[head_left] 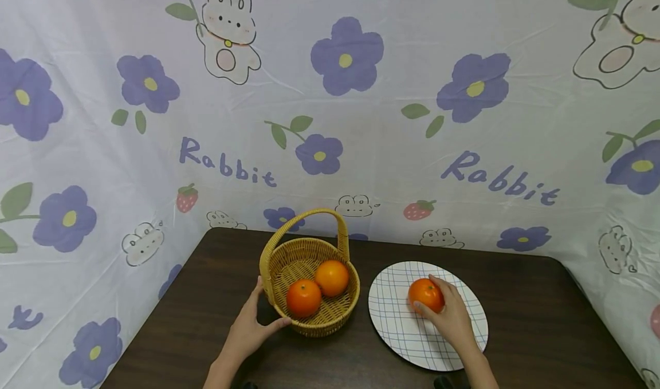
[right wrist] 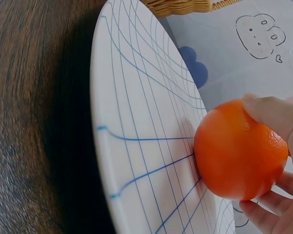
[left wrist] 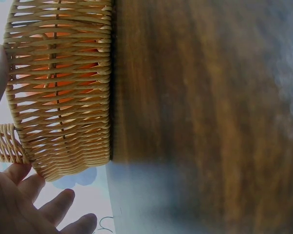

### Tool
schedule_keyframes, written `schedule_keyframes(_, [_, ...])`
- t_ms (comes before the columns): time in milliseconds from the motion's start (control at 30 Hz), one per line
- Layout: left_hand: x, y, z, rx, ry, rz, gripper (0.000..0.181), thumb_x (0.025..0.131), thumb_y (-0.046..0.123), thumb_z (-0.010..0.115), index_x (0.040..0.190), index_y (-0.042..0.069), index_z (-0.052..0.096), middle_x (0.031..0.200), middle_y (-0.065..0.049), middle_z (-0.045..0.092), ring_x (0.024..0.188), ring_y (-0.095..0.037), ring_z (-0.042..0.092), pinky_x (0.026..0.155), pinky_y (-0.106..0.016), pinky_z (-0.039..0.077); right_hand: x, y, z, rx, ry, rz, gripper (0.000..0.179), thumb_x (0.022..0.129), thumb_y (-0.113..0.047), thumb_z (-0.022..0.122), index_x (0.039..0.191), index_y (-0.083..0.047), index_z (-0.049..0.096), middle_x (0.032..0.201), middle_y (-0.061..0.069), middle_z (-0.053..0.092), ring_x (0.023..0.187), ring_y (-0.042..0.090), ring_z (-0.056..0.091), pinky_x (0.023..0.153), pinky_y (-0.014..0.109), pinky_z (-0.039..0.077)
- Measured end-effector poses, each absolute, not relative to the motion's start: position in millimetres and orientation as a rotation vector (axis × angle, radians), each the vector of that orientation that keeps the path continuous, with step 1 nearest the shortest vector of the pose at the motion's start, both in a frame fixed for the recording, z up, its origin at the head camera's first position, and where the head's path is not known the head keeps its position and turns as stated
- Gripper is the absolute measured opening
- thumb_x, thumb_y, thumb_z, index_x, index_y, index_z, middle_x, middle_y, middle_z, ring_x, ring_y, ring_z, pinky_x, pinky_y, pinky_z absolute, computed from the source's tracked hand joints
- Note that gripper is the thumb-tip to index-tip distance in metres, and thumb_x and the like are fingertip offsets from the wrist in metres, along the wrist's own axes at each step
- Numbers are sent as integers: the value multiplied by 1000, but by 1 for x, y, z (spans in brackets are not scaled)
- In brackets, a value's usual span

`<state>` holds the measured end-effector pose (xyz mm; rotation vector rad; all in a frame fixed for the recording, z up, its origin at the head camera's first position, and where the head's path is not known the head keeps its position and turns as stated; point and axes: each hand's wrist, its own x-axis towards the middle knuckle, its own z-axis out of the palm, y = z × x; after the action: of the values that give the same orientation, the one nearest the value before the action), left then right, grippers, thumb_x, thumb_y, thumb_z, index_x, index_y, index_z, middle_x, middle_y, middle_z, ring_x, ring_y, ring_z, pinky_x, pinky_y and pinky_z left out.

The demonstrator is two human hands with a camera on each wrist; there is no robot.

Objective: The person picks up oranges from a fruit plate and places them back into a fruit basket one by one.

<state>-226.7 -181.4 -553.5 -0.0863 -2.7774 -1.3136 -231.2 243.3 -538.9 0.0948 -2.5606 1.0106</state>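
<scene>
A wicker basket (head_left: 326, 323) with an arched handle stands on the left part of the table, holding two oranges, one nearer orange (head_left: 303, 298) and one farther orange (head_left: 332, 278). My left hand (head_left: 248, 327) touches its left side, thumb at the front rim and fingers by the handle's base. In the left wrist view, some fingers (left wrist: 55, 207) extend loosely past the wicker wall. My right hand (head_left: 452, 315) grips a third orange (head_left: 425, 295) over the white plate (head_left: 392, 331) with blue grid lines. Whether that orange bears on the plate, I cannot tell.
The dark wooden table (head_left: 536, 320) carries the basket and, to its right, the plate. Behind the table and at its sides hangs a pale cloth (head_left: 376, 137) printed with flowers and rabbits.
</scene>
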Motion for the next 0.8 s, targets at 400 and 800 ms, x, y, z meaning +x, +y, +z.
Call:
schedule_keyframes(400, [-228,-182,-555,-100,-2777,-1309,109,68,59,73,147,37,1,154,-1,17,140,-31,20,105,-62,24,-233,241,-538,55,-2559,1009,67,76,-31,77,131,-6,49,125,21,49,110,40,52,88,58,45])
schedule_keyframes(800, [-228,-182,-557,-99,-2766,-1285,112,67,59,74,149,32,3,154,-2,19,139,-32,22,104,-63,25,-235,235,-530,58,-2562,1023,66,76,-29,77,131,-6,49,127,21,48,111,39,50,89,58,44])
